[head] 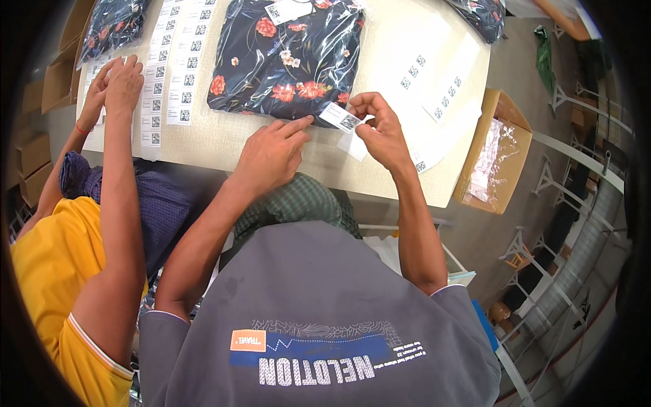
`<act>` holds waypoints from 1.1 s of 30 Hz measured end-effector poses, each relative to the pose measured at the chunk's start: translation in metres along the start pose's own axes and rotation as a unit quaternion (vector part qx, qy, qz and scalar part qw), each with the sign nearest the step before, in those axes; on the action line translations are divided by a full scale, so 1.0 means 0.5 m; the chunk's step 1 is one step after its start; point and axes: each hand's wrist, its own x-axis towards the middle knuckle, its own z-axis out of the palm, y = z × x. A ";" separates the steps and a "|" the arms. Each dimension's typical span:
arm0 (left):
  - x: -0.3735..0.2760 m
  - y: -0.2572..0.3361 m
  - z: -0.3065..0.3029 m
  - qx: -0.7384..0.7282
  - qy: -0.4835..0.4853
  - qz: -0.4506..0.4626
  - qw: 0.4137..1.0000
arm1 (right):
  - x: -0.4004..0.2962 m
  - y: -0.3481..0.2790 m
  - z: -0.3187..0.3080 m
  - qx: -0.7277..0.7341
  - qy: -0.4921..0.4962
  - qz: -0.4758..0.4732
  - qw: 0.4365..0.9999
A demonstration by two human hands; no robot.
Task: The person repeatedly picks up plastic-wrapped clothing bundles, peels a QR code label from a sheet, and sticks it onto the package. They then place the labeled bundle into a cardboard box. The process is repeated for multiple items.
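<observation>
A folded dark floral garment [285, 56] lies on the table in a clear plastic bag, a white tag with a printed code [290, 9] near its far edge. My right hand [382, 129] pinches a small white label with a printed code [336, 116] at the bag's near right corner. Whether the label sticks to the plastic, I cannot tell. A pale paper piece [352, 146] is below that label. My left hand [272, 152] holds nothing; its index finger reaches to the bag's near edge, the fingers somewhat apart.
Printed label strips [182, 76] lie at left, near a co-worker's hands [123, 84]. Label sheets [432, 66] spread at right. An open cardboard box [508, 173] stands beyond the table's right edge. Other bagged floral garments [114, 30] lie at the far corners.
</observation>
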 end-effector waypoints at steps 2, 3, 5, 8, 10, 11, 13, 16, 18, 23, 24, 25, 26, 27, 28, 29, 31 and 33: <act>-0.008 0.001 0.005 0.006 -0.020 -0.008 1.000 | 0.009 -0.009 0.017 -0.010 -0.012 -0.002 1.000; -0.009 0.004 0.004 0.008 -0.029 -0.011 0.999 | 0.016 -0.003 0.020 -0.013 -0.015 -0.010 1.000; -0.013 0.006 0.010 0.012 -0.030 -0.003 0.999 | 0.022 0.009 0.024 -0.024 -0.023 -0.016 0.999; -0.008 0.007 0.010 0.016 -0.028 0.005 0.999 | 0.035 0.017 0.024 -0.046 -0.032 -0.011 0.998; -0.012 0.005 0.011 0.007 -0.022 0.013 1.000 | 0.042 0.018 0.028 -0.059 -0.036 -0.006 0.998; -0.014 0.002 0.013 -0.002 -0.016 0.021 1.000 | 0.045 0.023 0.029 -0.061 -0.036 -0.012 0.997; -0.013 0.002 0.014 -0.015 0.012 0.034 0.999 | 0.050 0.031 0.031 -0.066 -0.035 -0.023 0.997; -0.004 0.014 0.008 -0.012 0.055 0.033 0.998 | 0.052 0.030 0.032 -0.077 -0.033 -0.031 0.996; 0.004 0.025 -0.001 0.006 0.057 0.008 0.998 | 0.050 0.016 0.031 -0.110 -0.031 -0.037 0.993; 0.002 0.026 -0.003 0.032 0.003 -0.058 0.998 | 0.030 0.020 0.039 -0.200 0.042 -0.105 0.973; 0.001 0.026 -0.002 0.035 -0.002 -0.067 0.997 | 0.021 0.014 0.038 -0.209 0.060 -0.116 0.969; 0.000 0.025 -0.002 0.031 0.005 -0.066 0.997 | 0.012 0.008 0.037 -0.218 0.077 -0.126 0.965; -0.002 0.024 -0.002 0.027 0.013 -0.066 0.997 | 0.002 0.004 0.037 -0.186 0.082 -0.122 0.972; -0.003 0.024 -0.001 0.022 0.020 -0.065 0.997 | -0.010 0.001 0.036 -0.153 0.087 -0.118 0.977; -0.004 0.025 0.002 0.020 0.024 -0.067 0.997 | -0.022 -0.003 0.035 -0.121 0.091 -0.113 0.982; -0.004 0.025 0.004 0.017 0.028 -0.069 0.997 | -0.030 -0.003 0.043 -0.063 0.072 -0.092 0.991; 0.000 0.027 -0.003 0.013 0.031 -0.072 0.997 | -0.024 0.016 0.056 0.054 -0.022 -0.038 0.998; -0.001 0.029 -0.014 0.009 0.031 -0.084 0.996 | -0.016 0.037 0.050 -0.030 0.070 -0.041 0.996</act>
